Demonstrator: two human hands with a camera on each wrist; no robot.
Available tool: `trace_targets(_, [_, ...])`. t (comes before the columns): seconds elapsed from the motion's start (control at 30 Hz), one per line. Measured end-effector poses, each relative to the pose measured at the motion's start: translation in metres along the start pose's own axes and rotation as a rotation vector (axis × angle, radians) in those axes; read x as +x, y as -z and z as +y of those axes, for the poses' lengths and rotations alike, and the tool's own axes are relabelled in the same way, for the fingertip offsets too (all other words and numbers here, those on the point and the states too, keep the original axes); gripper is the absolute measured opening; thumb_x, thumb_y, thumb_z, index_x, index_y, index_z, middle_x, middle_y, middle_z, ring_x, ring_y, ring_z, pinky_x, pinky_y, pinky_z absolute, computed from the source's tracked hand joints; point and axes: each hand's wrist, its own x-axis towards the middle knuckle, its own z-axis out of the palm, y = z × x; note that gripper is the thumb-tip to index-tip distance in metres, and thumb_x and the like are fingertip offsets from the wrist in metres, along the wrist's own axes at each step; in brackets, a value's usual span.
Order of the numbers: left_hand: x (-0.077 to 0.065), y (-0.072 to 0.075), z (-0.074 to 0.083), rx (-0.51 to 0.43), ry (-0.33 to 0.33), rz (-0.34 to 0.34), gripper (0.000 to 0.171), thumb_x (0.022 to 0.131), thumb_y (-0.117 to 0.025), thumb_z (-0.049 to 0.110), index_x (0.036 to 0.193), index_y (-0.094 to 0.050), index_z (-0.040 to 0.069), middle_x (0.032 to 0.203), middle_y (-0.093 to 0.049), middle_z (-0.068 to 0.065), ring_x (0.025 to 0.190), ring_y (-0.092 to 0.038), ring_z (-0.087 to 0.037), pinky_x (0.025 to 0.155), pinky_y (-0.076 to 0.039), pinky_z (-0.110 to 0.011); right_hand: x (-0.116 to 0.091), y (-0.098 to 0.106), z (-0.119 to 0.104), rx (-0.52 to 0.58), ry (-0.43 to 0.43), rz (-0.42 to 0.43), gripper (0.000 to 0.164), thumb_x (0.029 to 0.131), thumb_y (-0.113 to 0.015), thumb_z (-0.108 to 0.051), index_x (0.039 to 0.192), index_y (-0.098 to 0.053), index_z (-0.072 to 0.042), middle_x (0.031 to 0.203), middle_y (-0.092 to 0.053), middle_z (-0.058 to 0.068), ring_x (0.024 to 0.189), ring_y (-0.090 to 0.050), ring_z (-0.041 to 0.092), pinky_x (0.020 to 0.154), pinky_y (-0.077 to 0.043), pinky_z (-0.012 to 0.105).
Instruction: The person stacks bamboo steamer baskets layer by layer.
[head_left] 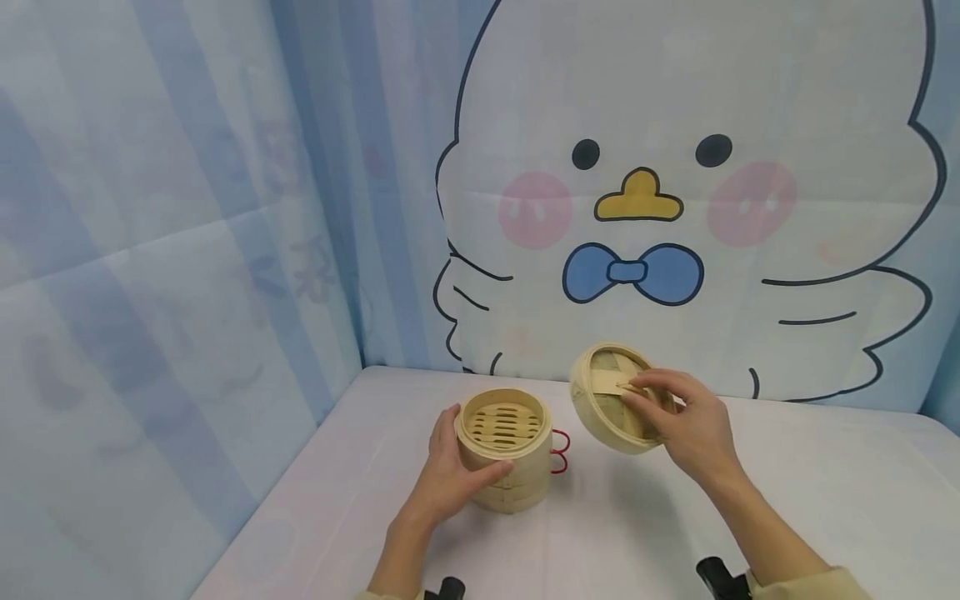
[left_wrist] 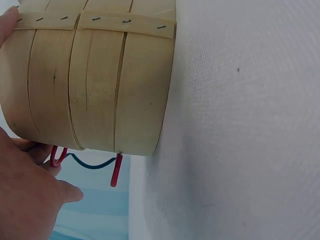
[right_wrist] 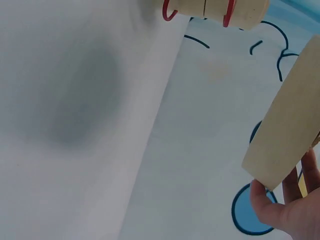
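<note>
A small round bamboo steamer (head_left: 506, 475) stands upright on the table, its slatted tray (head_left: 506, 426) showing at the top. My left hand (head_left: 448, 479) grips its side, with the thumb across the front and the fingers around the left. Red loops (head_left: 561, 462) stick out from its right side. In the left wrist view, stapled bamboo bands (left_wrist: 95, 90) run around the wall. Up and to the right, my right hand (head_left: 693, 425) holds the bamboo lid (head_left: 615, 421) tilted in the air, fingertips pinching the strip across its top. The right wrist view shows the lid's side wall (right_wrist: 282, 120).
A white-covered table (head_left: 315, 533) lies under the steamer, with the lid's shadow (head_left: 648, 508) on it. Behind hangs a cloth backdrop (head_left: 637, 333) with a cartoon bird, and a striped blue curtain (head_left: 165, 250) stands at the left.
</note>
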Motion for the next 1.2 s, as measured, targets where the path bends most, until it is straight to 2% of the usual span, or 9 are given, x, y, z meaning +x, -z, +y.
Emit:
trace_targets(0.7, [0.001, 0.000, -0.002, -0.007, -0.017, -0.002, 0.113, 0.076, -0.087, 0.045, 0.156, -0.020, 0.003, 0.154, -0.029, -0.020, 0.145, -0.028, -0.038, 0.114, -0.025, -0.061, 0.006, -0.032, -0.023, 0.098, 0.020, -0.056, 0.021, 0.089, -0.079, -0.009, 0.108, -0.074, -0.001, 0.119, -0.065, 0.016, 0.122, -0.055, 0.035, 0.099, -0.048, 0.052])
trace_targets(1.2, [0.001, 0.002, -0.002, -0.004, -0.023, -0.013, 0.112, 0.077, -0.087, 0.045, 0.156, -0.019, 0.003, 0.152, -0.031, -0.019, 0.142, -0.032, -0.036, 0.114, -0.027, -0.059, 0.013, -0.059, -0.035, 0.090, 0.075, -0.109, 0.021, 0.087, -0.081, -0.012, 0.105, -0.075, -0.004, 0.116, -0.067, 0.013, 0.120, -0.057, 0.035, 0.100, -0.049, 0.052])
